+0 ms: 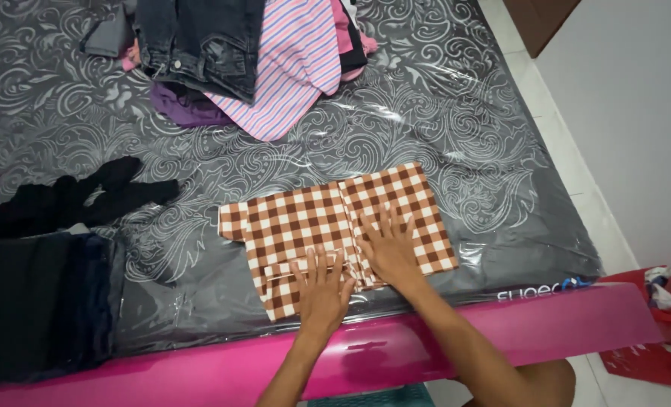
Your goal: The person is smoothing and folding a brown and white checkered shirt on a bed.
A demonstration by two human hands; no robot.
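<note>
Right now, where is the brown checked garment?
In the head view, the brown checked garment lies flat near the mattress's front edge, right of centre, under the left hand and right hand, with the clothes pile beyond it.

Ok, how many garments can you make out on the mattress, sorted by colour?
Brown-and-white checked, under both hands: 1
Black, at the left: 2
Dark denim, in the far pile: 1
Pink striped: 1
Purple: 1
Total: 6; the pile may hide more.
</note>
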